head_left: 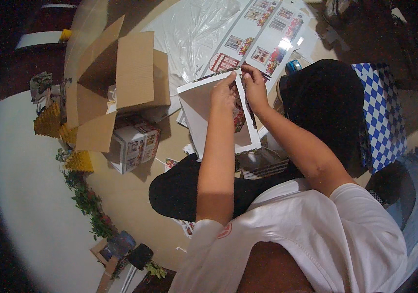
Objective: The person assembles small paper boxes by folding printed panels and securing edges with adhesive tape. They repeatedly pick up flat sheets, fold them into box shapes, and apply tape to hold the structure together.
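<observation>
An open white-lined box [195,115] with a dark printed outer side is tilted over my lap. My left hand [225,92] reaches across its opening, fingers pinched on the upper right corner of the rim. Against the same corner, my right hand [255,92] has its thumb on the box wall and its bent fingers at the outer edge. A thin dark edge shows by the right fingertips; I cannot tell whether it is a separate piece. Beyond both hands lies a long printed sheet [240,36] with small pictures and flower patterns.
A large open cardboard box [138,66] stands at left, beside a small printed box [135,149]. Clear plastic film [184,36] covers the floor ahead. Near my right knee sit a blue tape roll [294,67] and a blue-and-white checkered panel [382,117]. Plants [88,200] line the left side.
</observation>
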Action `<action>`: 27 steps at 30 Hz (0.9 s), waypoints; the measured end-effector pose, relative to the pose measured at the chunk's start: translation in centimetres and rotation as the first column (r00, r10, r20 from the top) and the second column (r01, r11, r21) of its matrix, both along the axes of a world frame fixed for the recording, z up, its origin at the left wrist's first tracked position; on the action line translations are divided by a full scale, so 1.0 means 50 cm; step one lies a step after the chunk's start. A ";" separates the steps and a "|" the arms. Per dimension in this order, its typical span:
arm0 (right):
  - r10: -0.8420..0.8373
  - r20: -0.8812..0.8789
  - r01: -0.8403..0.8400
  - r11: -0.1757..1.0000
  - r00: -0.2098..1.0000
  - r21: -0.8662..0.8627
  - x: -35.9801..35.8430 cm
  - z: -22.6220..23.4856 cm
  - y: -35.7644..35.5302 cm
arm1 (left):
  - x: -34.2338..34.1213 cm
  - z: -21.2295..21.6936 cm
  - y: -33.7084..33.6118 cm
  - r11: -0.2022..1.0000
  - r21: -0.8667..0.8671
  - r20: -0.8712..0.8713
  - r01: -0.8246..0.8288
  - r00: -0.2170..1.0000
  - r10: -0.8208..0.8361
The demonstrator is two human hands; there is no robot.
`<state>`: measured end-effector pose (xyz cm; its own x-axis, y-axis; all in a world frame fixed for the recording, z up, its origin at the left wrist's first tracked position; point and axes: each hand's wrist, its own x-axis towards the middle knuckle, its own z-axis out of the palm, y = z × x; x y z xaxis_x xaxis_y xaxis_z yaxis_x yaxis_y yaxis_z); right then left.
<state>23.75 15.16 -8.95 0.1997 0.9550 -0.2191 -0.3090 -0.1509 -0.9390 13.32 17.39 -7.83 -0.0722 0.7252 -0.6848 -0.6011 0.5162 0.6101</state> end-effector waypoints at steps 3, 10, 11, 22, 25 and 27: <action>-0.072 0.170 0.066 0.997 0.983 0.044 -0.005 -0.028 0.004 | 0.019 0.010 0.005 0.999 -0.021 0.005 -0.029 1.000 0.029; -0.098 0.369 0.070 0.994 0.924 0.089 -0.009 -0.011 0.000 | 0.010 0.001 0.001 1.000 0.004 -0.023 -0.018 1.000 0.018; -0.078 0.372 0.055 0.996 0.925 0.071 -0.007 -0.003 0.000 | 0.011 0.003 0.000 1.000 -0.003 -0.032 -0.028 0.999 0.028; -0.172 0.306 0.162 0.985 0.936 0.059 0.016 0.148 0.005 | 0.029 0.019 -0.008 0.993 0.115 -0.145 -0.009 0.989 0.026; 0.074 -0.321 0.046 0.936 0.944 0.350 0.113 0.395 -0.025 | 0.038 0.024 -0.014 0.987 0.149 -0.167 0.051 0.986 -0.026; 0.090 -0.163 0.033 0.777 0.983 0.629 0.220 0.460 -0.037 | 0.049 0.055 -0.022 0.995 0.075 -0.133 -0.066 0.988 0.076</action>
